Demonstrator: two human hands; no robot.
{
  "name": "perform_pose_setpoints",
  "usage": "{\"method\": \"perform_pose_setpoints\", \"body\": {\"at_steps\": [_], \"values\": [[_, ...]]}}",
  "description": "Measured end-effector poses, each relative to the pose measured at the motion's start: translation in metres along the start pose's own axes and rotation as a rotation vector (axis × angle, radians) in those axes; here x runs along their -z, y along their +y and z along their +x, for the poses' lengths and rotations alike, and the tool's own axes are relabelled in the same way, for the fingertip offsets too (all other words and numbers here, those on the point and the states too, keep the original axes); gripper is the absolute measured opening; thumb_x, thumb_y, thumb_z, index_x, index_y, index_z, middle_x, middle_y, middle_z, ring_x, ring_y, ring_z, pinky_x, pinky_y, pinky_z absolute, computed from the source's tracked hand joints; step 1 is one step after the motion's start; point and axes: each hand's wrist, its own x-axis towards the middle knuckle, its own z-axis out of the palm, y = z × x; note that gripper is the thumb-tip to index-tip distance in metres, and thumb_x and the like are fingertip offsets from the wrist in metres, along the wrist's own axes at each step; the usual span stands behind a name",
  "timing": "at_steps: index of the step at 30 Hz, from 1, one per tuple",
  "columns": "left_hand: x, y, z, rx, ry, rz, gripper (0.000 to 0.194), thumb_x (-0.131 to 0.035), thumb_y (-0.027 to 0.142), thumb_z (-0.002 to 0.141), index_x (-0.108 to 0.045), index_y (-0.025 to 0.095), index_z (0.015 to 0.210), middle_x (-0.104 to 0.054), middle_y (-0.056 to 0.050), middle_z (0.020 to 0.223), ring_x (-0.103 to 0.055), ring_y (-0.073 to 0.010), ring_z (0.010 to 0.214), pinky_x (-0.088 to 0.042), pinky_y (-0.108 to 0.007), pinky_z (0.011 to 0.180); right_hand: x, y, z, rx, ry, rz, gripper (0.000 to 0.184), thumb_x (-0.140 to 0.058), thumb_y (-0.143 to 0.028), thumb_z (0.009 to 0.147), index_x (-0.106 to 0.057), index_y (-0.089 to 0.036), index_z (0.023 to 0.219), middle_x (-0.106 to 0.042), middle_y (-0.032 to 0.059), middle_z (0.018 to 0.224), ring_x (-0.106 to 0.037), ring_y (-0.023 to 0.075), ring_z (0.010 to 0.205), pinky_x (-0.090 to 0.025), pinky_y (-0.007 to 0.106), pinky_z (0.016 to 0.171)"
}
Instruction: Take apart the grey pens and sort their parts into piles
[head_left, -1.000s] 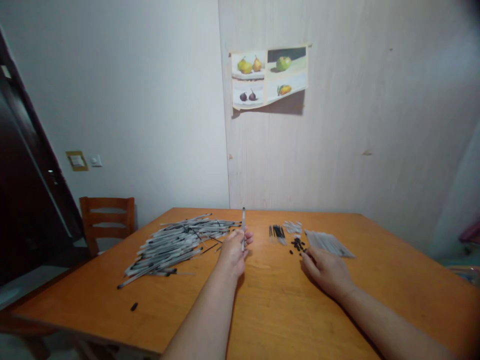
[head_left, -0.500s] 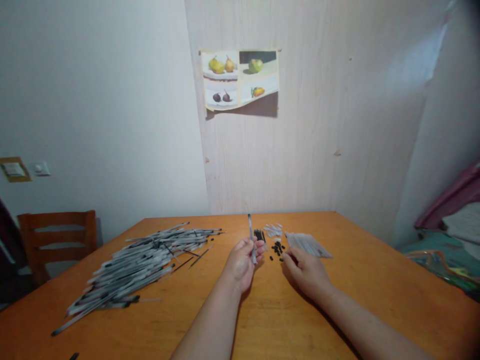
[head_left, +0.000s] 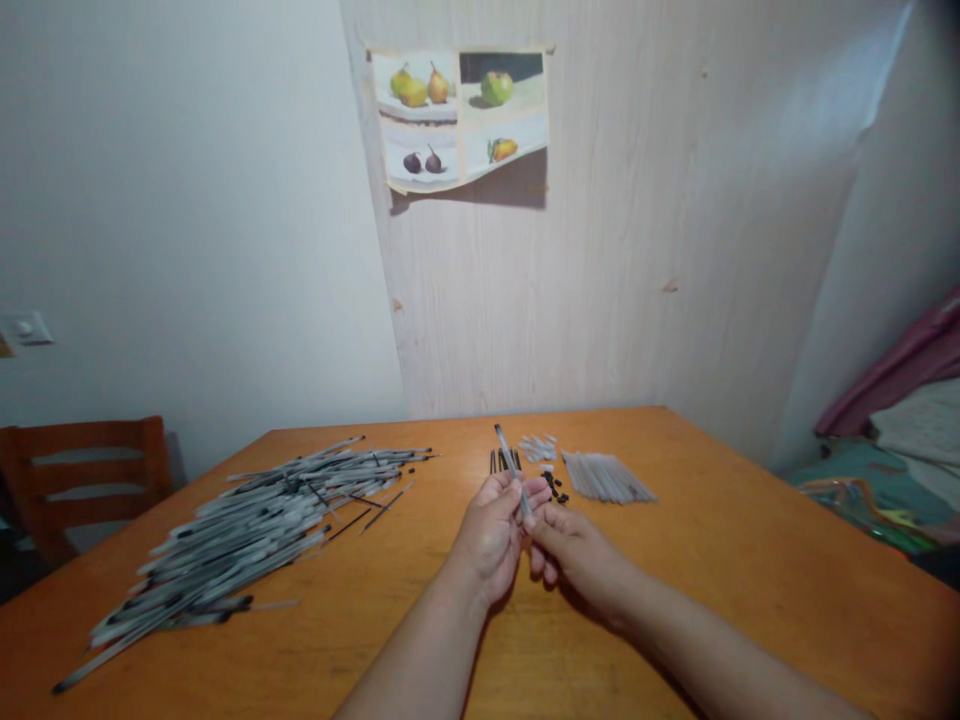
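My left hand (head_left: 491, 540) is closed round a pen (head_left: 502, 440) with a clear barrel and a dark upper end; it slants up and away from me. At the pen's lower end the fingers of my right hand (head_left: 577, 555) are pinched together, touching it. Whatever small thing they may hold is hidden. Just beyond the hands lie small black plugs (head_left: 555, 488), partly covered by my fingers. Behind the pen are short black sticks (head_left: 504, 460), and past them small clear caps (head_left: 538, 447). A row of clear tubes (head_left: 607, 478) lies to the right.
A large heap of pens (head_left: 247, 530) spreads over the left of the wooden table (head_left: 720, 600). Loose thin refills (head_left: 386, 508) lie at its right edge. A wooden chair (head_left: 82, 470) stands at the left; fabric and bags (head_left: 892, 490) are beyond the table's right edge.
My right hand has left the black plugs and come left to the lower end of the pen. The pen now tilts more in my left hand. The view has turned right.
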Motion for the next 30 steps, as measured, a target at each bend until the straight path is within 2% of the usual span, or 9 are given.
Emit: {"method": "perform_pose_setpoints", "body": {"at_steps": [3, 6, 9, 13, 17, 24, 30], "values": [[-0.001, -0.001, -0.001, 0.006, 0.016, 0.002, 0.021, -0.060, 0.028, 0.093, -0.059, 0.015, 0.109, -0.072, -0.013, 0.096, -0.071, -0.0184, 0.088, -0.056, -0.026, 0.072, -0.001, -0.003, -0.003, -0.078, -0.037, 0.060, 0.044, -0.052, -0.060, 0.092, -0.050, -0.019, 0.076, -0.060, -0.0024, 0.053, -0.042, 0.0063, 0.039, -0.025, 0.019, 0.041], [-0.001, -0.002, 0.000, 0.019, 0.037, -0.005, 0.023, -0.057, 0.033, 0.095, -0.060, 0.014, 0.108, -0.070, -0.010, 0.087, -0.070, -0.0162, 0.075, -0.056, -0.024, 0.063, -0.004, -0.003, -0.005, -0.114, -0.073, 0.099, 0.046, -0.049, -0.061, 0.092, -0.052, -0.018, 0.076, -0.062, -0.0012, 0.054, -0.044, 0.0065, 0.038, -0.024, 0.019, 0.040], [-0.004, -0.003, -0.001, 0.002, 0.099, -0.036, 0.021, -0.057, 0.035, 0.095, -0.059, 0.015, 0.099, -0.067, -0.006, 0.078, -0.067, -0.0139, 0.067, -0.053, -0.022, 0.057, -0.009, 0.000, -0.004, -0.068, -0.077, 0.058, 0.050, -0.046, -0.065, 0.091, -0.054, -0.018, 0.076, -0.061, -0.0011, 0.054, -0.046, 0.0074, 0.038, -0.025, 0.020, 0.039], [-0.014, -0.005, -0.004, -0.027, 0.207, -0.045, 0.020, -0.054, 0.037, 0.096, -0.056, 0.017, 0.095, -0.064, -0.003, 0.072, -0.063, -0.0122, 0.059, -0.045, -0.017, 0.048, -0.014, 0.001, -0.005, 0.042, -0.066, -0.107, 0.060, -0.038, -0.067, 0.094, -0.053, -0.018, 0.062, -0.055, -0.0003, 0.047, -0.045, 0.0086, 0.039, -0.030, 0.021, 0.041], [-0.021, -0.005, -0.007, -0.059, 0.241, -0.027, 0.021, -0.052, 0.036, 0.097, -0.056, 0.016, 0.094, -0.063, -0.003, 0.069, -0.061, -0.0113, 0.057, -0.047, -0.019, 0.053, -0.017, -0.002, -0.009, 0.107, 0.010, -0.210, 0.054, -0.036, -0.061, 0.097, -0.053, -0.020, 0.066, -0.057, -0.0005, 0.050, -0.051, 0.0104, 0.043, -0.038, 0.022, 0.045], [-0.025, -0.004, -0.007, -0.079, 0.294, -0.051, 0.020, -0.049, 0.032, 0.098, -0.056, 0.015, 0.090, -0.063, -0.003, 0.064, -0.060, -0.0111, 0.054, -0.048, -0.021, 0.059, -0.019, -0.004, -0.012, 0.178, 0.058, -0.320, 0.041, -0.037, -0.050, 0.099, -0.051, -0.022, 0.072, -0.056, -0.0021, 0.055, -0.051, 0.0125, 0.048, -0.040, 0.024, 0.049], [-0.023, -0.009, -0.004, -0.073, 0.328, -0.100, 0.022, -0.053, 0.034, 0.097, -0.058, 0.015, 0.089, -0.063, -0.004, 0.064, -0.062, -0.0125, 0.055, -0.050, -0.023, 0.061, -0.019, -0.003, -0.011, 0.206, 0.123, -0.391, 0.028, -0.042, -0.044, 0.098, -0.061, -0.023, 0.093, -0.065, 0.0016, 0.072, -0.059, 0.0181, 0.063, -0.046, 0.029, 0.064]]}}
